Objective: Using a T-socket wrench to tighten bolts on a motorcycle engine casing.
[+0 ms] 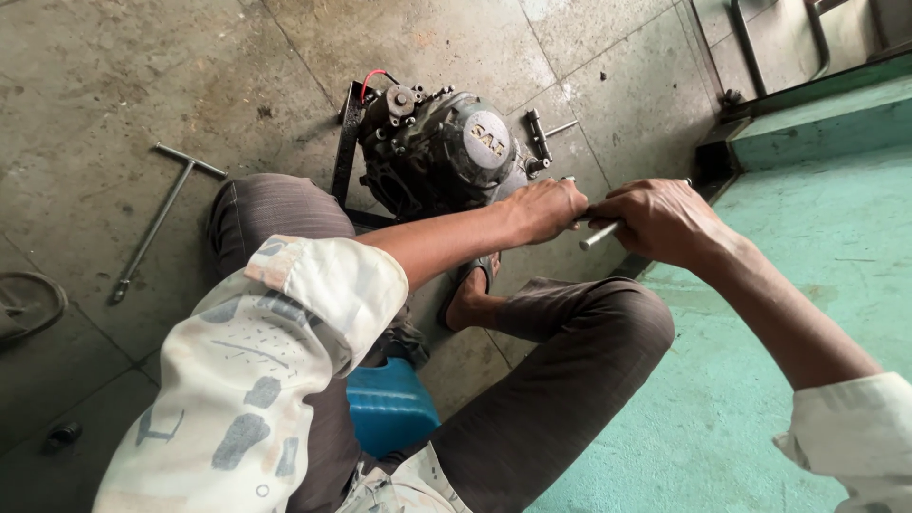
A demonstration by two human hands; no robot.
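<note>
A stained concrete workshop floor meets a green painted slab on the right. Both hands close on a steel T-handle wrench held just beside a dark motorcycle engine, which stands on the floor ahead of the person's knees. The left hand wraps the shaft near the engine; the right hand fists around the bar, wrist bent. This looks like turning a fastener on the engine's side; it probably calls for steady torque. Beyond the left hand, a second T-wrench lies well apart; a blue stool sits below.
</note>
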